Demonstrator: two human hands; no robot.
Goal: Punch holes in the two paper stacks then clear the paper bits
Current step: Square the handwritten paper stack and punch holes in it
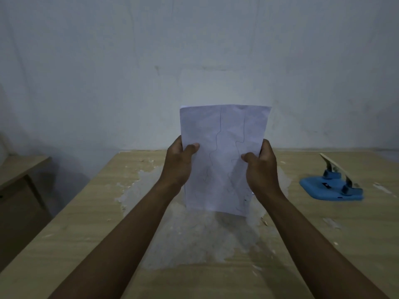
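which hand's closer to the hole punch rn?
Right. The right hand grips the paper's right edge, with bare table between it and the punch off to its right. The left hand grips the left edge, farther away.

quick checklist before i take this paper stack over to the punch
1. Grip: left hand and right hand each hold a side edge of the paper stack, thumbs in front: ok.
2. Sheets squared: top corners look slightly offset: not ok.
3. Hole punch sits flat on the table, to the right, handle raised: ok.
4. Punch slot facing the person: cannot tell.
5. Holes already in this stack: none visible on the face shown: cannot tell.
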